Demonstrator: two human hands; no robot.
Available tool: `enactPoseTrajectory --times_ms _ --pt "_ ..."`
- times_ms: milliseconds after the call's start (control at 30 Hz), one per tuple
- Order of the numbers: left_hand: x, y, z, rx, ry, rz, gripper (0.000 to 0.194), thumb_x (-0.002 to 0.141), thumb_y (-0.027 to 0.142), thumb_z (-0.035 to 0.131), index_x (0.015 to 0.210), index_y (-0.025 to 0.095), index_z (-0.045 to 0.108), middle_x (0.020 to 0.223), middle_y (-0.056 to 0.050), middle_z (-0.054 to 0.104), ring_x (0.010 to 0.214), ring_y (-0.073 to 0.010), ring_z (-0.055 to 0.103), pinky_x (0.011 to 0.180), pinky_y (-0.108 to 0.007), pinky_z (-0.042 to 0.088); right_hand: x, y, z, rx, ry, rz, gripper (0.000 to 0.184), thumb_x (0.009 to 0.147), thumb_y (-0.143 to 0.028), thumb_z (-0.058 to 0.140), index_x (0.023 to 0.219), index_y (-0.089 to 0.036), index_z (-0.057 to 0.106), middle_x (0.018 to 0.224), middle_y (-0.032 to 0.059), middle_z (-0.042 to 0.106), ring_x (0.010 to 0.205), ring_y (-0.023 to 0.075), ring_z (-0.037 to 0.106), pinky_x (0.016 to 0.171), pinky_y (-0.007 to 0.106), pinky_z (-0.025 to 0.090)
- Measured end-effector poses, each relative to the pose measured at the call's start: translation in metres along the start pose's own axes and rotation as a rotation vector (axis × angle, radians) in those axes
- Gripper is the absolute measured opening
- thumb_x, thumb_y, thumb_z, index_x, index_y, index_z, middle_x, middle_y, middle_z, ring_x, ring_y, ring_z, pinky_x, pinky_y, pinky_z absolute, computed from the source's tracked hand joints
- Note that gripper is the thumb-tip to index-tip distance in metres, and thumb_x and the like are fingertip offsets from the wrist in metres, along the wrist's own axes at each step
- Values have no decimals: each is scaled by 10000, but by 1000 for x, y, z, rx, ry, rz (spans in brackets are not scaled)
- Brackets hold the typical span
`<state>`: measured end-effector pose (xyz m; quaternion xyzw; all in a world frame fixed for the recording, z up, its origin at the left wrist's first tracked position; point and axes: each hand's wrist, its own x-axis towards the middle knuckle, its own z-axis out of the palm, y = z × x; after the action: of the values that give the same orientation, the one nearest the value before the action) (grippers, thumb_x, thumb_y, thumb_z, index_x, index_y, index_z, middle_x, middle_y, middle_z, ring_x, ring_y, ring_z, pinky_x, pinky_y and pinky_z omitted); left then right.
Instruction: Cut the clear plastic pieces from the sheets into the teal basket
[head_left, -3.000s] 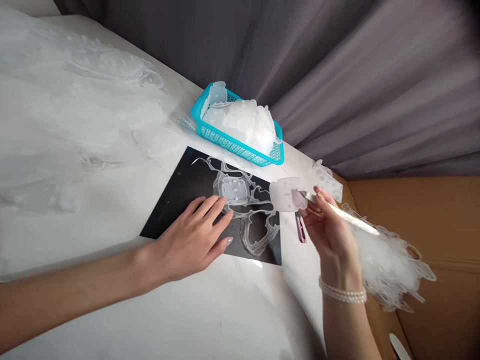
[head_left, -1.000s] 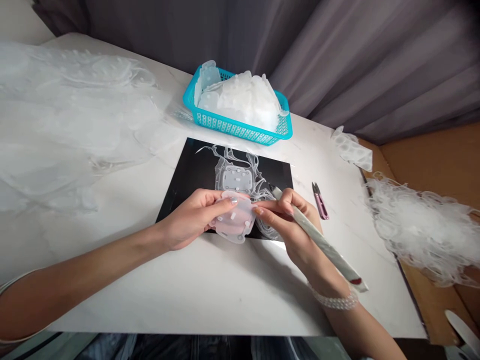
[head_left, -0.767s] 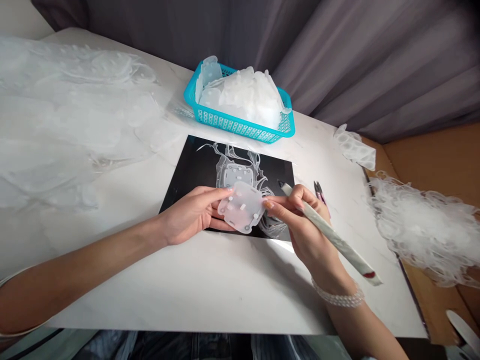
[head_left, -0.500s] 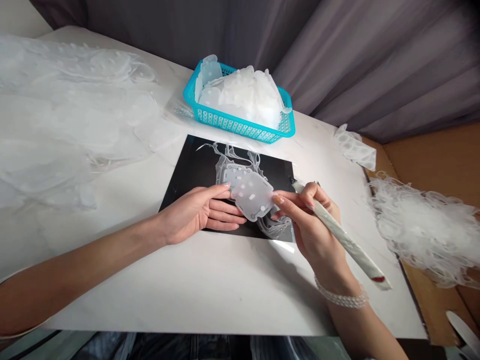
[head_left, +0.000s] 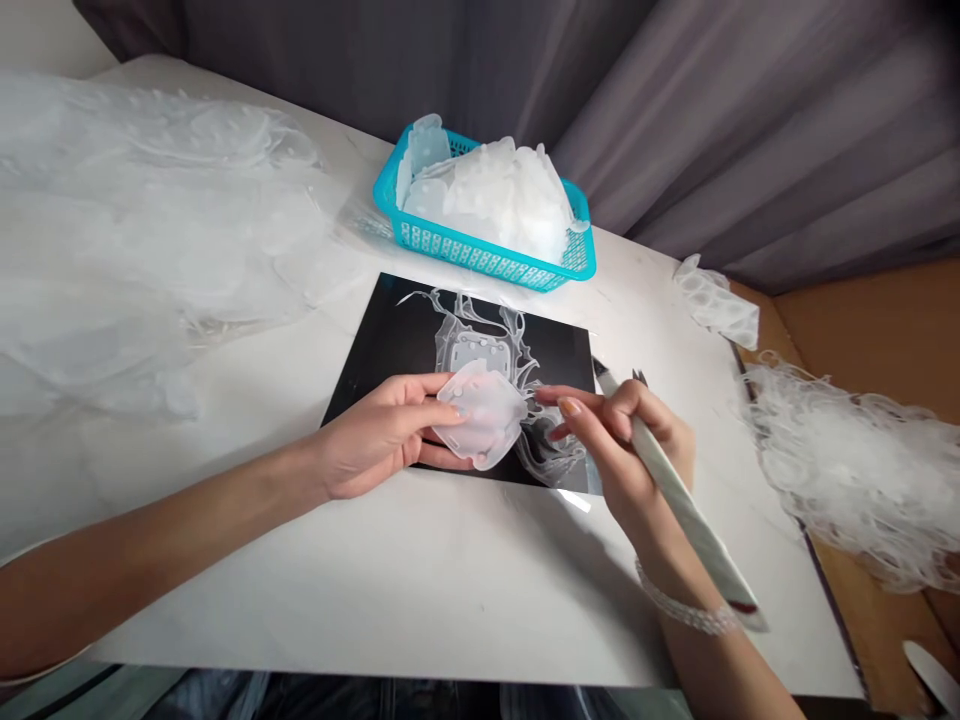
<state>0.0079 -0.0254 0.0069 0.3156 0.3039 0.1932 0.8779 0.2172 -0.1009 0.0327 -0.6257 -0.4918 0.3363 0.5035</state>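
My left hand (head_left: 382,440) pinches a translucent white silicone pad (head_left: 481,413) with small holes, holding it just above the black mat (head_left: 390,345). My right hand (head_left: 626,445) grips a long white pen-like tool (head_left: 679,495), its forefinger reaching toward the pad's right edge without clearly touching it. On the mat behind the pad lies another pad (head_left: 480,353) still ringed by stringy silicone trimmings (head_left: 551,450).
A teal basket (head_left: 487,255) heaped with white pads stands behind the mat. Translucent silicone sheets (head_left: 135,220) cover the table's left. Small snips (head_left: 639,378) lie right of the mat. A fluffy heap of trimmings (head_left: 847,460) sits over a cardboard box at right; grey curtain behind.
Three seconds ago the right hand held the pad near the box while the left lay flat on the mat. The pad has since passed to the left hand and been turned over the mat.
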Motion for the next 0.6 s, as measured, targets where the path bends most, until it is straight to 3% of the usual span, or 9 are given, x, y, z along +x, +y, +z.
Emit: enactPoseTrajectory --times_ms 267,400,500,600 --pt "0 0 2 22 -14 -16 368 864 185 636 1228 138 655 1157 -144 715 1014 -274 705 854 -379 575 7 13 8 245 -169 246 433 778 -276 781 666 -224 366 845 7 747 621 127 672 586 255 558" --pt "-2 1 4 2 6 -19 462 852 192 636 1310 144 590 1143 -144 718 1003 -264 706 843 -381 581 8 11 14 334 -239 296 472 750 -248 796 684 -230 329 774 -13 726 499 102 613 477 230 521" --pt "-4 3 4 -6 59 -13 627 876 275 625 1461 192 415 1130 -150 723 1024 -285 705 883 -430 565 20 9 9 324 -156 259 487 730 -267 807 676 -232 324 764 1 727 504 110 618 428 220 517" --pt "-4 7 2 46 136 46 657 896 392 601 1476 194 365 1083 -155 729 1023 -300 705 894 -450 558 52 2 -8 245 58 75 457 731 -271 803 692 -229 350 762 4 714 689 152 695 584 260 597"
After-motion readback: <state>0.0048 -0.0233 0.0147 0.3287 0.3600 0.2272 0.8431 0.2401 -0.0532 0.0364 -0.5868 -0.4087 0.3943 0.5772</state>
